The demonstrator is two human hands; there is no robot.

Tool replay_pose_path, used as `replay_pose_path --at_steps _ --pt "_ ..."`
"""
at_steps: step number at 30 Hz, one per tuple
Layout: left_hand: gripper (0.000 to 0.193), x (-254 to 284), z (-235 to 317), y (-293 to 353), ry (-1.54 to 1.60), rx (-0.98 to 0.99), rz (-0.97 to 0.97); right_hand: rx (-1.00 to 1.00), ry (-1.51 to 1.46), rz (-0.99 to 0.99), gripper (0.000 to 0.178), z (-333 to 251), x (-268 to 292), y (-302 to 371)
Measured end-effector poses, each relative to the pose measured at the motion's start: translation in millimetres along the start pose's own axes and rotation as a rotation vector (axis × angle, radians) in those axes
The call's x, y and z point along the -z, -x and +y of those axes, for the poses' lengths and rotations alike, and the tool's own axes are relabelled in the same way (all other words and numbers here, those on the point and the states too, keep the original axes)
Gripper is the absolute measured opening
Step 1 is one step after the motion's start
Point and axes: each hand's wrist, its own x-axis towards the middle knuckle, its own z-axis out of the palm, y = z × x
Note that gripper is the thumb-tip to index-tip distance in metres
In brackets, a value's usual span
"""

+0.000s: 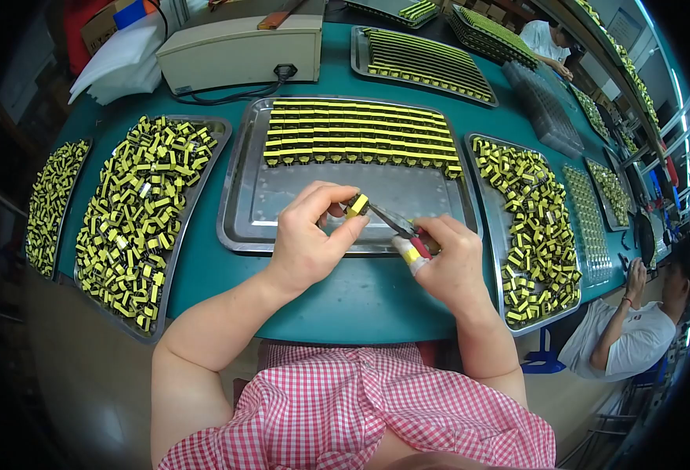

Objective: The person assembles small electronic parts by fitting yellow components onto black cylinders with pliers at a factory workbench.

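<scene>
Between the thumb and fingers of my left hand point(311, 231) is a small yellow-and-black transformer point(357, 205). My right hand point(451, 254) grips pliers point(396, 222) with slim metal jaws and red handles; their tips reach the right side of the transformer. White and yellow wrapping point(411, 254) covers part of a right-hand digit. Both hands are over the near part of a metal tray point(243, 211), whose far half holds tight rows of similar transformers point(361, 131). Whether the jaws pinch a pin is too small to tell.
Trays of loose transformers stand left point(137, 219) and right point(529, 227) on the green table point(314, 305). Behind are a beige box-shaped device point(243, 55) with a black cable and another tray of rows point(427, 66). A person in white point(627, 337) sits at the right.
</scene>
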Motion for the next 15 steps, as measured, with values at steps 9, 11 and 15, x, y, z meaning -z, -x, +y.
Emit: replay_pose_path --at_steps 9,11,15 --pt "0.028 -0.4 -5.9 -1.1 -0.144 -0.135 0.033 -0.017 0.004 -0.036 0.025 4.1 -2.0 -0.7" --pt "0.028 0.5 -3.9 -3.1 -0.133 -0.049 0.005 0.031 0.057 -0.018 0.027 6.5 -6.6 -3.3" --pt "0.027 -2.0 -7.8 -2.1 0.057 0.154 -0.032 -0.058 -0.081 -0.046 0.027 7.4 -10.4 -3.8"
